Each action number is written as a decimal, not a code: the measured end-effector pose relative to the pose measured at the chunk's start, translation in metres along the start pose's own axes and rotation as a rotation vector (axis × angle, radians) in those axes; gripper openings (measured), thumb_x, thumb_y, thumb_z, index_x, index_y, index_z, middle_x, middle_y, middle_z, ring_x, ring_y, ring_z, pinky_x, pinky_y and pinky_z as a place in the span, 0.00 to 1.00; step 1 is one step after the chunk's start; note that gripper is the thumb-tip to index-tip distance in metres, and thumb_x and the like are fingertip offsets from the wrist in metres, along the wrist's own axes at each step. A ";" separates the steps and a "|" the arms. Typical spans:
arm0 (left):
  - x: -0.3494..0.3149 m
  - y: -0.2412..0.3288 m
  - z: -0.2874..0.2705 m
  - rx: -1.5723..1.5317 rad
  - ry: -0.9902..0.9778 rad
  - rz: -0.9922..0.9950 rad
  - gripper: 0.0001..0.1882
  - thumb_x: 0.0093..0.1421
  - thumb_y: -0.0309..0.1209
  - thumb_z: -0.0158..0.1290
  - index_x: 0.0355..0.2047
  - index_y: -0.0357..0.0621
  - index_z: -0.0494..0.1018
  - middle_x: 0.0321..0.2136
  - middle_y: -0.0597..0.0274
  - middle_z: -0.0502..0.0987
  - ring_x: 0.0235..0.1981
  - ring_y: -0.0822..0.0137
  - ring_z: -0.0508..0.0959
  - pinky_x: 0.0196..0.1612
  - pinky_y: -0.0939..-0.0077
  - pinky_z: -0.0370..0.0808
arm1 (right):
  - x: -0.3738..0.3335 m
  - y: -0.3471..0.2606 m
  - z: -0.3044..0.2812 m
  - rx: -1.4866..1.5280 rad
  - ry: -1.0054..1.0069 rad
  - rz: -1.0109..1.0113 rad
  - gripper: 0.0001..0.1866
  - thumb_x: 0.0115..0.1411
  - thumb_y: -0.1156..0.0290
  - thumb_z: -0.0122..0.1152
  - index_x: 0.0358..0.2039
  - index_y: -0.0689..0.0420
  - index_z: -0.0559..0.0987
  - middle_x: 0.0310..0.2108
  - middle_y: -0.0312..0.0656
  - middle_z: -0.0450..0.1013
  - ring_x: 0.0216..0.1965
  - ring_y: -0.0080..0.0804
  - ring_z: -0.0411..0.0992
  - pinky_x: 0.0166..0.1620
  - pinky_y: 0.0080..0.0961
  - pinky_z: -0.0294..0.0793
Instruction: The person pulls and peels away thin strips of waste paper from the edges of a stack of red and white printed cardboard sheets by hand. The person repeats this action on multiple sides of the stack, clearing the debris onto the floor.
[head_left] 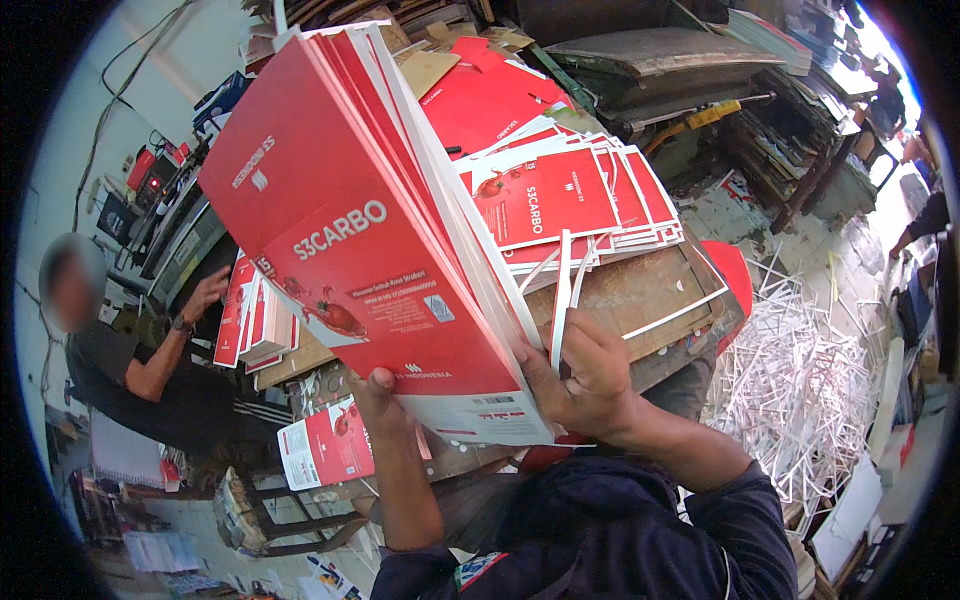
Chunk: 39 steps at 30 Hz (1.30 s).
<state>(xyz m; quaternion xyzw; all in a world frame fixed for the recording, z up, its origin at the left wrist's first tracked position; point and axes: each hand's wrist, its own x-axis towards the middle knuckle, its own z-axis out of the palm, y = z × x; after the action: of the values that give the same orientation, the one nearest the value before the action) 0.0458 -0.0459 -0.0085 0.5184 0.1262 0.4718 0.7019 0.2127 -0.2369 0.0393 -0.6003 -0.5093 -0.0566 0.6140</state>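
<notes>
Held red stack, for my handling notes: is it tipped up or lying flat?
Tipped up: the stack slants between the left hand and right hand, its printed side and layered edge both showing.

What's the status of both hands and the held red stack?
Left fingers gripping red stack, lower left. Right fingers at its right edge. Stack tilted, sheets parted near top. White strip up against right fingers.

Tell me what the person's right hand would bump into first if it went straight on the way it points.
The stack of red printed sheets: the right hand points up and leftward, seemingly against its edge, though depth is unclear.
</notes>
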 end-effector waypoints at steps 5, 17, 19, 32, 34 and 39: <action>-0.007 -0.002 -0.017 -0.116 0.014 -0.022 0.47 0.50 0.52 0.69 0.63 0.39 0.62 0.55 0.57 0.74 0.54 0.60 0.76 0.57 0.60 0.76 | 0.002 -0.009 0.000 0.482 0.013 0.497 0.09 0.66 0.68 0.61 0.33 0.59 0.74 0.21 0.35 0.67 0.19 0.26 0.66 0.22 0.23 0.65; 0.015 0.035 -0.120 -0.039 0.144 0.026 0.41 0.56 0.52 0.62 0.63 0.42 0.63 0.55 0.57 0.73 0.53 0.56 0.74 0.58 0.54 0.71 | -0.051 0.052 -0.193 0.353 0.421 0.835 0.14 0.67 0.55 0.55 0.33 0.51 0.70 0.17 0.24 0.58 0.13 0.12 0.51 0.15 0.15 0.49; 0.021 0.041 -0.123 0.081 0.152 0.015 0.41 0.56 0.51 0.63 0.63 0.41 0.63 0.54 0.56 0.73 0.53 0.57 0.74 0.58 0.55 0.71 | -0.091 0.064 -0.257 0.191 0.470 0.857 0.13 0.67 0.56 0.56 0.33 0.52 0.72 0.17 0.24 0.59 0.13 0.12 0.52 0.16 0.15 0.49; 0.047 0.093 -0.107 0.558 -0.067 0.043 0.41 0.53 0.47 0.66 0.60 0.37 0.64 0.50 0.55 0.74 0.49 0.57 0.75 0.56 0.58 0.70 | -0.258 0.062 -0.548 -1.715 0.489 1.044 0.49 0.54 0.44 0.69 0.67 0.61 0.63 0.64 0.65 0.61 0.67 0.51 0.59 0.67 0.36 0.57; 0.048 0.109 -0.085 0.622 -0.136 0.051 0.41 0.53 0.46 0.66 0.60 0.36 0.65 0.49 0.55 0.74 0.48 0.57 0.75 0.55 0.59 0.70 | -0.207 0.080 -0.496 -1.151 0.553 0.793 0.42 0.58 0.54 0.68 0.64 0.67 0.64 0.63 0.59 0.64 0.65 0.49 0.62 0.66 0.40 0.60; 0.054 0.105 0.003 1.093 -0.308 0.006 0.41 0.37 0.33 0.77 0.52 0.34 0.72 0.43 0.55 0.78 0.42 0.60 0.79 0.48 0.61 0.78 | -0.085 0.073 -0.325 -0.345 0.305 0.452 0.42 0.57 0.61 0.70 0.68 0.57 0.62 0.66 0.48 0.63 0.68 0.40 0.59 0.65 0.42 0.61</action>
<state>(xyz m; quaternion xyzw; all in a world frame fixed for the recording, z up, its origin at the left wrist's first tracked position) 0.0202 -0.0029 0.0982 0.8695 0.2469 0.2588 0.3407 0.4037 -0.5213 0.0086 -0.7781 -0.2482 -0.0935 0.5694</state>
